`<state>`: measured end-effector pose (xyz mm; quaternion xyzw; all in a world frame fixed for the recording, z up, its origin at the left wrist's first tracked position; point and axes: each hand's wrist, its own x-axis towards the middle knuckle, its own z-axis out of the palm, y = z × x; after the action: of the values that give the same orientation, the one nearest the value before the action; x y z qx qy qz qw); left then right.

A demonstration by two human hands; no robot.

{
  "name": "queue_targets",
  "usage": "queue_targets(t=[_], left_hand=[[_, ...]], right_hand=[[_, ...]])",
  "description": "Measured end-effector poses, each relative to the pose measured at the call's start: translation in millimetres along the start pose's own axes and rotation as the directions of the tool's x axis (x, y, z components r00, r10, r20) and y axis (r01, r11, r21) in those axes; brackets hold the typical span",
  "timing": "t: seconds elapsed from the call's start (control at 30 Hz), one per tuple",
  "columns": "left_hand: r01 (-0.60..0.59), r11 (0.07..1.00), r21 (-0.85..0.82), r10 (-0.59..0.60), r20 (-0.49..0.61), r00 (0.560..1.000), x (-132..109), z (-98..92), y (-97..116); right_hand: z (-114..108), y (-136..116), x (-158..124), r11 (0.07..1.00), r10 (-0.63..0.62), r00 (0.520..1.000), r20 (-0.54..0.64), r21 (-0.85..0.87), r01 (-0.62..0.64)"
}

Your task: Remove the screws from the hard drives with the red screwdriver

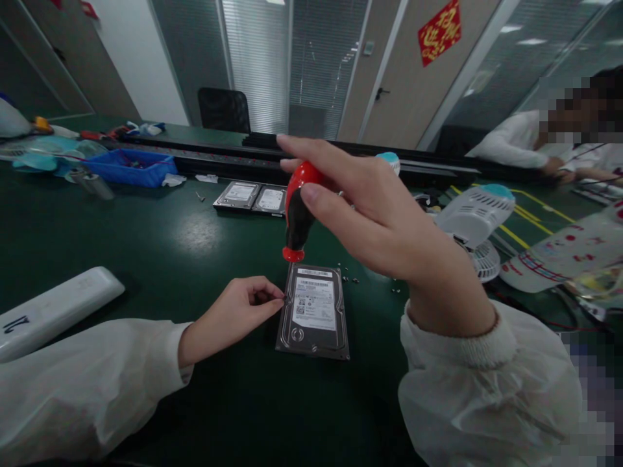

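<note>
A hard drive (pixel 314 311) lies flat on the dark green table (pixel 146 240) in front of me, label up. My right hand (pixel 374 214) is raised above it, fingers wrapped round the red and black handle of a screwdriver (pixel 298 211) that stands upright over the drive's top left corner. My left hand (pixel 238 314) rests on the table at the drive's left edge, its fingers pinched together against the corner; what they pinch is too small to make out. Several tiny screws (pixel 350 277) lie just beyond the drive.
Two more hard drives (pixel 253 196) lie further back. A blue bin (pixel 129 167) stands at the back left, a long white device (pixel 53 311) at the near left. A white fan (pixel 474 220) lies on the right. Another person in white (pixel 559 146) sits at the far right.
</note>
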<state>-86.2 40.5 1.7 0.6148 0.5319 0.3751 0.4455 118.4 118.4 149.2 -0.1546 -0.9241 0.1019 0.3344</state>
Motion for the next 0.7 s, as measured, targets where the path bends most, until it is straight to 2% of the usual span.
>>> queue_targets(t=[0.17,0.4,0.6,0.7], left_hand=[[0.009,1.000,-0.006,-0.009,0.018,1.000,0.1,-1.4,-3.2],[0.022,1.000,0.003,-0.022,0.020,1.000,0.5,-2.8,-4.0],[0.031,1.000,0.002,-0.031,0.008,0.999,0.8,-1.9,-0.3],[0.033,0.999,-0.009,-0.033,0.004,0.999,0.7,-1.5,0.3]], right_hand=[[3.4,3.1,0.1,0.999,-0.027,0.998,-0.055,0.041,0.030],[1.2,1.4,0.4,0.994,-0.061,0.997,-0.050,0.087,0.066],[0.3,1.1,-0.2,0.996,-0.078,0.993,-0.092,0.030,0.081],[2.8,0.4,-1.0,0.994,-0.082,0.991,-0.104,0.056,0.089]])
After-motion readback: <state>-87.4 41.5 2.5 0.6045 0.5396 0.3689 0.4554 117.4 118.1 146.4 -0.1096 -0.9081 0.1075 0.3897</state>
